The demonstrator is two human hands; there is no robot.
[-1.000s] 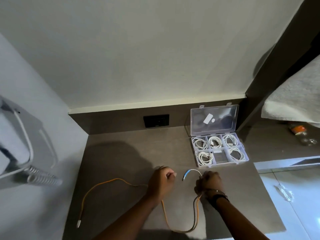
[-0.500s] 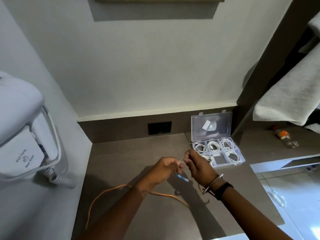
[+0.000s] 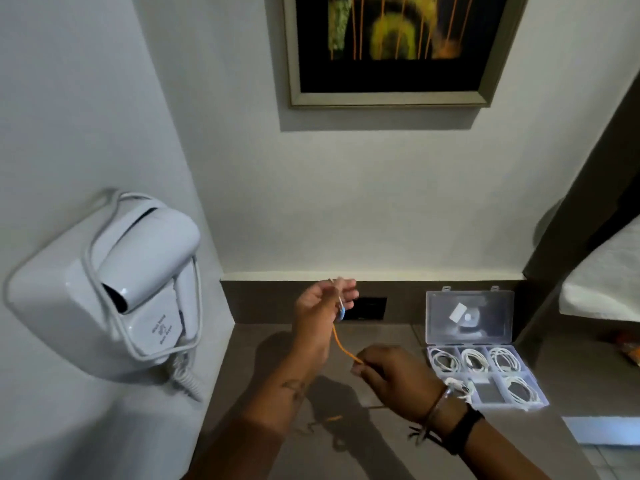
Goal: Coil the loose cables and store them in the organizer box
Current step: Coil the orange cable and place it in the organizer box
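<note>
**Left hand raised: cable end lifted for coiling**

The left hand [image 3: 320,303], closed on the connector end of the orange cable [image 3: 343,346], now sits well above the counter [image 3: 381,337], higher than a second ago. The right hand [image 3: 394,379] pinches the cable lower down, drawing a taut span. Coiling is likely beginning; one compartment of the organizer box [image 3: 485,393] remains free.

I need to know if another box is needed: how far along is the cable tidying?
Mostly done: five compartments of the organizer box already hold coiled white cables. In hand: the orange cable, its end pinched up in the left hand and a lower stretch gripped by the right hand; no loops show yet. Left: coil it and store it; the middle front compartment looks free.
</note>
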